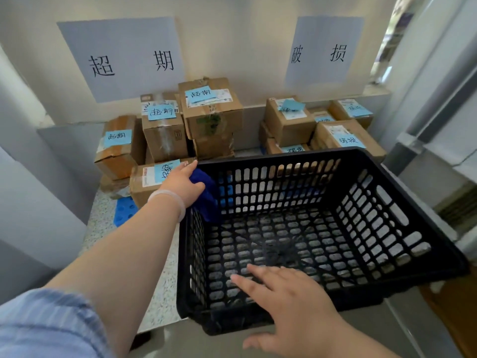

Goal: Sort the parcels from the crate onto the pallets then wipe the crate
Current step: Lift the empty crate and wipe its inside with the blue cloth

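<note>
A black slotted plastic crate (402, 210) sits in front of me with nothing lying in it. My left hand (182, 186) holds a dark blue cloth (206, 197) against the crate's far left corner. My right hand (289, 301) reaches over the near rim with fingers spread straight above the crate's floor. Cardboard parcels with blue labels stand in two groups by the wall: a left stack (209, 112) and a right stack (291, 122).
Two grey signs hang on the wall, one (121, 58) above the left stack and one (325, 50) above the right. A blue pallet (125, 210) shows under the left parcels. Grey panels close in on the left, a window frame (438, 104) on the right.
</note>
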{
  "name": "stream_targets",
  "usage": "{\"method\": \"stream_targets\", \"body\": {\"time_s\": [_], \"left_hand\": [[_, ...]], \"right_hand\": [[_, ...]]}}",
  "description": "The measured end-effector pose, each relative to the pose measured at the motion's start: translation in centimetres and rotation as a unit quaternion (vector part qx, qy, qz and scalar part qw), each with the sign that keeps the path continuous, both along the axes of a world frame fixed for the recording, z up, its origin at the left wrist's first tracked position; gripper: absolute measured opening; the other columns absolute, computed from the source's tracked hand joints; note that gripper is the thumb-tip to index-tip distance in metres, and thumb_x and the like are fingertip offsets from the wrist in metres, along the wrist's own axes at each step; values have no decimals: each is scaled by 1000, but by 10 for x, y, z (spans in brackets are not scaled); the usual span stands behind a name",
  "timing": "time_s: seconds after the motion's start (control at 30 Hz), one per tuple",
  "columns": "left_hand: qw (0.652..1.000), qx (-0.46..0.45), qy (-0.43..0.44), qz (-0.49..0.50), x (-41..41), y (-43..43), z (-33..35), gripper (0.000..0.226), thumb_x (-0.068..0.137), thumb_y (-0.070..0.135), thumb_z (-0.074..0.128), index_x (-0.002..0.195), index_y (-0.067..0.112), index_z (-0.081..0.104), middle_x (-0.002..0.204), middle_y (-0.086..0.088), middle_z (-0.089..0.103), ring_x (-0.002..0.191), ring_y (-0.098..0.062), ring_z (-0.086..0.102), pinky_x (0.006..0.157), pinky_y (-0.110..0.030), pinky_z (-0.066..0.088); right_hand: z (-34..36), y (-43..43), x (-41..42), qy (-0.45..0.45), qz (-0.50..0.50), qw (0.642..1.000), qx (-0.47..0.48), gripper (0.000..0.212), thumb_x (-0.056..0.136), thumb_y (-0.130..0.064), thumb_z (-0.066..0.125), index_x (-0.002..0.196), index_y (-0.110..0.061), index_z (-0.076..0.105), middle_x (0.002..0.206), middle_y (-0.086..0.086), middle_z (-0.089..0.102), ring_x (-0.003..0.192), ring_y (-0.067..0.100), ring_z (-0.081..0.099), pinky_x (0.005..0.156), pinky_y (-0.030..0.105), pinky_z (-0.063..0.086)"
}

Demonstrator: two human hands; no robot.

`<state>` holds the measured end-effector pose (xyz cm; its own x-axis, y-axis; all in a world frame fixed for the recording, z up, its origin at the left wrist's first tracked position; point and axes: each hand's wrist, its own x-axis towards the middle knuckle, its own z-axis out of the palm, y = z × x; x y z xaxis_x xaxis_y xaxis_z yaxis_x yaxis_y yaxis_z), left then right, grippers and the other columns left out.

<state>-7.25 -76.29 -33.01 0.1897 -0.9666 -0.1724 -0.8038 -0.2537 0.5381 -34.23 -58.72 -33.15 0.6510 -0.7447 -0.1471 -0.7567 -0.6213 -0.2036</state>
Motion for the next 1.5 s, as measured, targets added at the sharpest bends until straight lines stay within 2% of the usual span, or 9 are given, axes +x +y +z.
{"method": "stream_targets", "body": {"time_s": [0.13, 0.3, 0.47, 0.73, 0.93, 1.03, 1.13, 1.37, 1.5], "left_hand": [[999, 15, 31, 3, -8, 28, -2, 71, 92, 26, 56, 155, 38, 25, 164, -5, 16, 148, -29, 23, 117, -35, 24], [998, 5, 64, -10, -20, 84, 1, 69, 94, 22, 57, 154, 40, 27, 165, -5, 11, 149, -26, 21, 109, -28, 28], [995, -4, 98, -16, -28, 140, -3, 65, 95, 20, 57, 152, 41, 32, 165, -1, 8, 150, -24, 15, 114, -30, 23], [996, -29, 82, -32, -36, 203, -1, 47, 99, 24, 54, 143, 37, 45, 162, 2, 18, 147, -23, 24, 117, -32, 22], [991, -118, 56, -24, -35, 205, 18, 26, 98, 12, 54, 113, 28, 67, 114, 5, 51, 109, -13, 48, 94, -22, 38], [973, -166, 163, 8, -33, 200, 36, 24, 96, 6, 56, 91, 27, 68, 96, 6, 64, 90, -10, 58, 74, -19, 48], [938, -158, 305, 50, -35, 193, 57, 21, 97, 8, 56, 97, 25, 68, 92, -2, 69, 76, -13, 62, 59, -19, 49], [806, -100, 572, 115, -55, 159, 67, 17, 98, 12, 55, 109, 19, 65, 110, -11, 71, 94, -27, 70, 72, -36, 55], [801, -98, 574, 138, -70, 137, 47, 22, 98, 15, 57, 118, 22, 63, 116, -10, 70, 102, -24, 70, 82, -37, 56]], "right_hand": [[1, 2, -1, 40, -4, 997, 59, 97, 77, -83, 48, 152, -50, -5, 164, -10, 13, 149, 17, 19, 118, 35, 12], [9, 3, 1, 61, -13, 997, 36, 99, 75, -87, 41, 151, -50, -9, 164, -13, 8, 150, 14, 14, 119, 36, 14], [12, 12, 4, 40, -22, 999, 18, 93, 68, -87, 2, 153, -49, -4, 164, -14, 13, 149, 11, 18, 118, 36, 21], [9, 16, 6, 46, -46, 998, 19, 91, 71, -80, -11, 154, -47, 2, 163, -12, 15, 149, 14, 19, 117, 36, 21], [13, 19, 6, 34, -66, 997, 36, 91, 72, -79, -10, 155, -44, 4, 163, -12, 17, 149, 12, 17, 118, 36, 19], [19, 14, 8, -16, -101, 992, 79, 82, 81, -80, 4, 155, -44, 5, 162, -14, 18, 148, 11, 18, 117, 37, 22], [29, 0, 14, -140, -140, 968, 154, 74, 92, -68, 41, 154, -46, 8, 161, -16, 19, 146, 9, 22, 116, 37, 26], [45, -58, 31, -375, -160, 861, 304, 99, 81, -41, 78, 151, -48, 9, 141, -18, 41, 127, 6, 44, 112, 31, 34], [31, -82, 38, -462, -191, 807, 313, 75, 89, -36, 71, 150, -45, 28, 135, -13, 57, 124, 10, 55, 112, 41, 39]]}}
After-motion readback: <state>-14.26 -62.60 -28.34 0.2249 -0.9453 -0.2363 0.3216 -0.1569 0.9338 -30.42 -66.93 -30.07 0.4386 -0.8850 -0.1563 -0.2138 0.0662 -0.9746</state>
